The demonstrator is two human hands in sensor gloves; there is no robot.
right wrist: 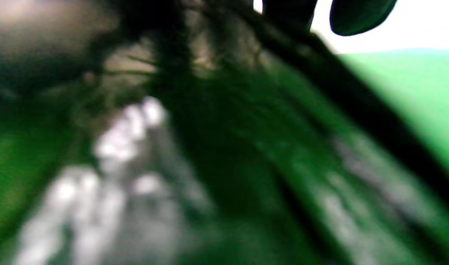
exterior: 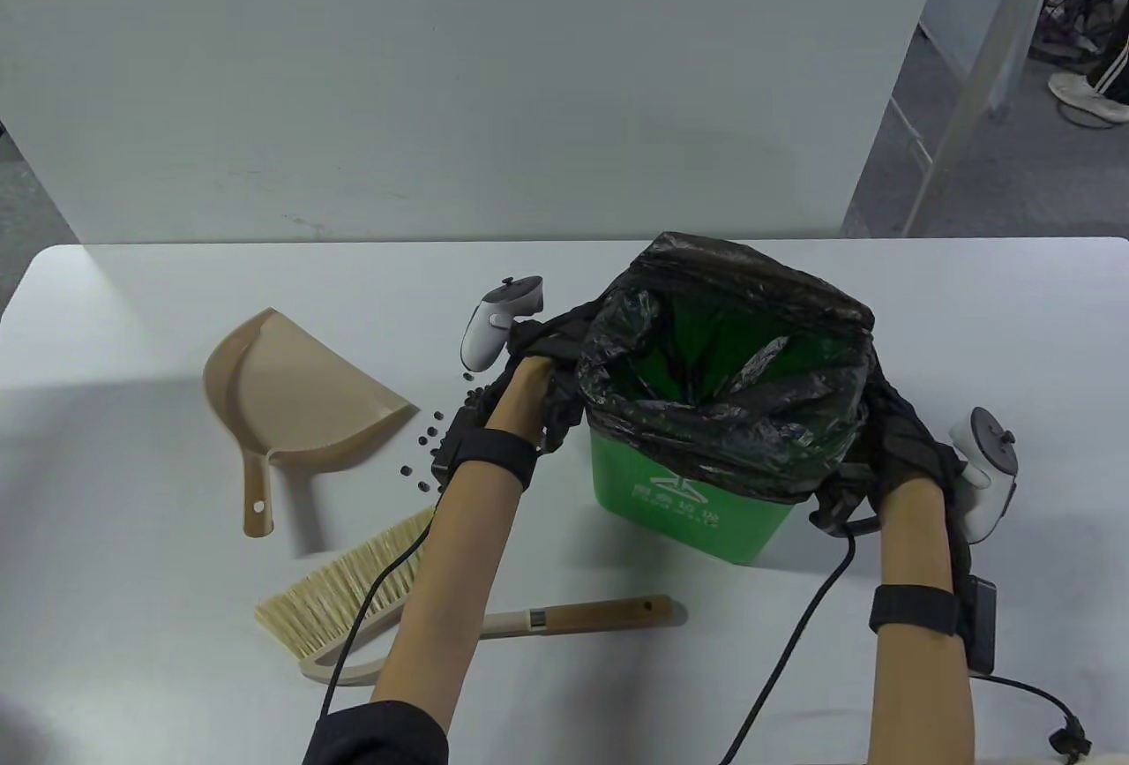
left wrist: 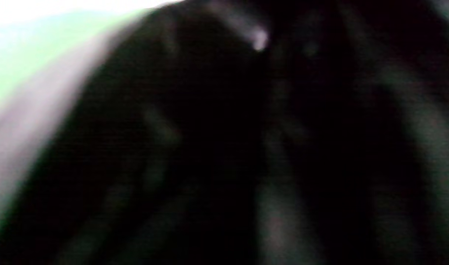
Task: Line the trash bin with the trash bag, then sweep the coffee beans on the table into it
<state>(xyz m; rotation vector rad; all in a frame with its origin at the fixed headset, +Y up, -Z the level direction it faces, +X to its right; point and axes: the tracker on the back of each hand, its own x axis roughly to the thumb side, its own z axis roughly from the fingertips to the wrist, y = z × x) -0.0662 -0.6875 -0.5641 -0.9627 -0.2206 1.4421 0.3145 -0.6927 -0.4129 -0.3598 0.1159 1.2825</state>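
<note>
Both hands work at the trash bin (exterior: 697, 509), the green tub that serves as the landmark for everything else, and around it the order runs from big to small. Largest is the table (exterior: 132, 694) it stands on. The bin itself sits upright, its mouth wrapped by the black trash bag (exterior: 732, 412), whose film is folded over the rim on the far and near sides and hangs bunched at the bin's left and right flanks. The left hand (exterior: 529, 381) sits at the bin's left flank, the right hand (exterior: 900, 447) at its right flank, each buried in gathered film; the fingers look curled into the plastic, though their exact spread is hidden, and both wrist views show only blurred dark film and green wall. The relation that matters, as I judge it: the loose bag edge lies below and outward from each set of fingers, so the next pull should go down the bin's sides, both hands equally near. Left of the bin lies the tan dustpan (exterior: 295, 399), mouth turned toward the bin. Nearer the person than the bin lies the brush (exterior: 370, 584), its long axis running left to right, handle end toward the bin. Smallest, the coffee beans (exterior: 423, 447) are scattered between dustpan and bin, just beside the left wrist
</note>
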